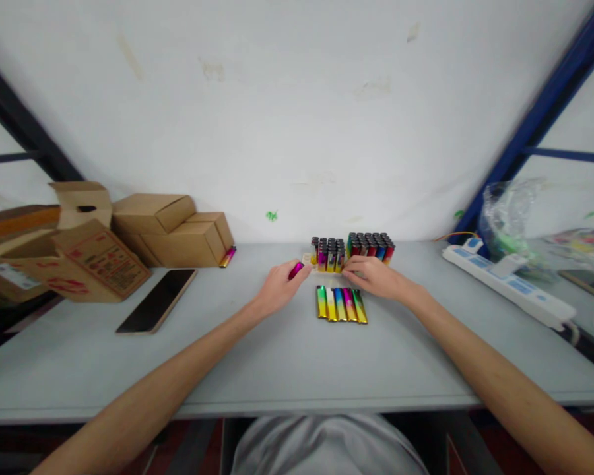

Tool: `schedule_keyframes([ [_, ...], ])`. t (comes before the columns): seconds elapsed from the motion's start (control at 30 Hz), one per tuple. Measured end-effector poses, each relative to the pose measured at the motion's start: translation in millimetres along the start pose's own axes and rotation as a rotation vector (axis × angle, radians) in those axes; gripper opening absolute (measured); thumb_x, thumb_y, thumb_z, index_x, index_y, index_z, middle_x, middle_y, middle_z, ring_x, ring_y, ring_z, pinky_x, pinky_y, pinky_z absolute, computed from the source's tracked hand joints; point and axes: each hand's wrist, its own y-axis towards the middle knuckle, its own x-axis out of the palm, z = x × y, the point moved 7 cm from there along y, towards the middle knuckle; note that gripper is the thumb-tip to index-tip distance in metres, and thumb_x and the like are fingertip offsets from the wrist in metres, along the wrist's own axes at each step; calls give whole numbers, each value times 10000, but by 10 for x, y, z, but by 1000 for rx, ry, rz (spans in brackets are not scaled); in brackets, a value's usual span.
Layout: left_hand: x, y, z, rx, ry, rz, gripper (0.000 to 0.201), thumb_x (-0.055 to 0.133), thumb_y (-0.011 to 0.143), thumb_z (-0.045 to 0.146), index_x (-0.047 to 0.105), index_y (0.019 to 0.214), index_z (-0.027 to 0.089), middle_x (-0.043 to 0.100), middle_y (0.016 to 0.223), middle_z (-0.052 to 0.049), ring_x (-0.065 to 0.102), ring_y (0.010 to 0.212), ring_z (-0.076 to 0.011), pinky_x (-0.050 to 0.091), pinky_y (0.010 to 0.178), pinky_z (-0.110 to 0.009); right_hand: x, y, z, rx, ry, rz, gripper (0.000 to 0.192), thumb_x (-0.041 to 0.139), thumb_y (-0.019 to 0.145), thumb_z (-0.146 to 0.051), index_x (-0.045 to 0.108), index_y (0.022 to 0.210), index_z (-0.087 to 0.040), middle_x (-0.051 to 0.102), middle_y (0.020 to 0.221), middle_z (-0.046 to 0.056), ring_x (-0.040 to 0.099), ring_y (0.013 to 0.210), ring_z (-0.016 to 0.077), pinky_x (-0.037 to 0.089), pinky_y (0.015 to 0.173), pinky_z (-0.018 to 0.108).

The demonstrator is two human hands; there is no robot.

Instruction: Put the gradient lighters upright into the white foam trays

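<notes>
My left hand (278,287) is closed around a purple lighter (296,270) at the left end of a clear holder (307,258). Several upright lighters (330,254) with black tops stand in that holder, its left end showing bare slots. My right hand (371,274) rests at the holder's right side, fingers bent together; what they hold, if anything, is hidden. In front lies a row of several shiny lighters (342,305), flat and side by side, in green, white, blue, pink and gold. Behind my right hand stands a fuller block of upright lighters (371,245).
Brown cardboard boxes (178,231) and an opened carton (99,257) stand at the left. A phone (157,301) lies before them, and one loose lighter (228,256) leans by the boxes. At the right are a white power strip (507,284) and a clear plastic bag (512,227).
</notes>
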Motion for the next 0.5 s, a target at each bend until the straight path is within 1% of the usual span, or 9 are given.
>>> schedule_keyframes([
  [0.13,-42,18,-15,16,-19,26,445,471,955,555,419,674,214,423,585,45,411,603,-141,289,594,-272,4,-3,3,1,-1,-9,340,453,1053,-286,763,1004,-155,729,1009,115,692,906,224,538,843,349],
  [0.27,-63,17,-51,9,-29,37,414,438,951,492,400,642,218,399,570,41,397,593,-144,278,588,-278,6,-5,2,6,-14,-21,334,452,1053,-287,756,1011,-154,725,1004,108,691,903,217,538,845,342],
  [0.4,-88,7,-31,13,31,45,353,418,928,410,383,633,220,382,567,42,391,592,-145,253,593,-288,13,-7,10,9,-24,-22,344,445,1057,-294,753,1007,-149,722,1007,110,688,904,220,540,845,352],
  [0.5,-89,1,-11,17,58,36,334,416,918,387,374,632,221,363,563,46,381,585,-143,237,592,-292,14,-7,7,2,-25,-17,344,443,1058,-294,753,1005,-155,721,1001,104,688,898,214,541,842,347],
])
